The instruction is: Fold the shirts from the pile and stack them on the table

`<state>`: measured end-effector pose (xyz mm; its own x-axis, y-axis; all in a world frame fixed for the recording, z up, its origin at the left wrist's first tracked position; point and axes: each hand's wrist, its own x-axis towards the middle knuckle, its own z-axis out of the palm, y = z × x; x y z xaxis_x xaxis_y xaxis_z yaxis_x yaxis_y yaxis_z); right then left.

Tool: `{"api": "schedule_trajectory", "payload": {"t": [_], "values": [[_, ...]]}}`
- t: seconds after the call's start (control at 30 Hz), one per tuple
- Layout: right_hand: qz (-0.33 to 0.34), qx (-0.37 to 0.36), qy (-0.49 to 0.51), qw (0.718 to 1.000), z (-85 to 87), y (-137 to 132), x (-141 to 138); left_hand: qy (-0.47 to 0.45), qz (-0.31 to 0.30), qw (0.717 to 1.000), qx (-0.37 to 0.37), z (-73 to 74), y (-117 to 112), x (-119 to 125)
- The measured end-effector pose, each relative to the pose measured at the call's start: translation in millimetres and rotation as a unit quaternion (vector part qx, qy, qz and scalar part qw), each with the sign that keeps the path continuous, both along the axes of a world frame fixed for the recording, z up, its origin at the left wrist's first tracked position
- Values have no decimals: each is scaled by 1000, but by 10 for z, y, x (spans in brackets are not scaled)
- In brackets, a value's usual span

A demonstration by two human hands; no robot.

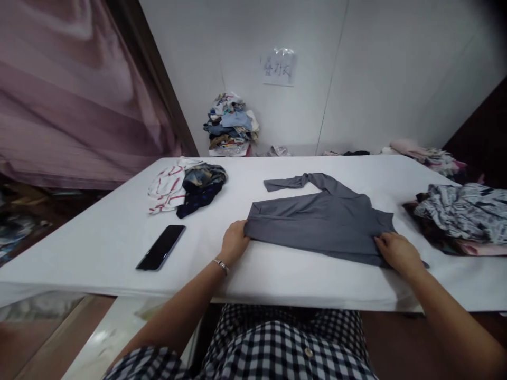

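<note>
A grey long-sleeved top [317, 221] lies partly folded on the white table [277, 274], one sleeve stretched out toward the far left. My left hand [233, 241] grips the left end of the folded cloth, its fingers curled on the edge. At the right end, my right hand [398, 250] pinches the near corner of the same top. A thin bracelet sits on my left wrist.
A black phone [161, 247] lies flat to the left of my hands. Farther back left are a red-striped white garment [168, 186] and a dark one [202, 187]. Patterned clothes [463, 214] are piled at the right edge. Another heap [230, 125] stands by the wall.
</note>
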<state>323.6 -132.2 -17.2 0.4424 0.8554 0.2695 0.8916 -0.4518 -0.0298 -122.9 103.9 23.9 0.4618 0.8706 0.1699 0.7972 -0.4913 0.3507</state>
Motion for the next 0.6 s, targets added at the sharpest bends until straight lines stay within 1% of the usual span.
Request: {"api": "schedule_trajectory", "payload": {"t": [0.07,0.1,0.13,0.2,0.27,0.33,0.37,0.43,0.5,0.53,0.6], "values": [[24,10,-3,1000,-35,-6,20,-18,37,999,-27,12,-10,8],[29,15,-2,999,-50,-8,29,-28,42,998,-24,26,-13,13],[30,20,-1,999,-62,-9,38,-29,39,999,-13,43,-12,15],[28,27,-3,999,-77,-13,50,7,17,1000,6,75,-4,10],[28,29,-5,999,-72,-23,48,68,0,998,2,96,12,-16],[24,34,-2,999,-40,-40,18,100,-9,995,-13,108,23,-60],[20,43,0,999,-13,-52,-12,96,-10,995,-14,112,21,-83],[26,85,3,996,57,-76,-107,59,-16,998,8,118,-7,-114],[69,134,16,988,127,-97,-244,8,-57,997,55,112,-62,-108],[104,149,29,983,154,-104,-321,-11,-96,992,77,103,-94,-90],[176,141,65,972,176,-112,-470,-13,-181,979,95,77,-144,-36]]}}
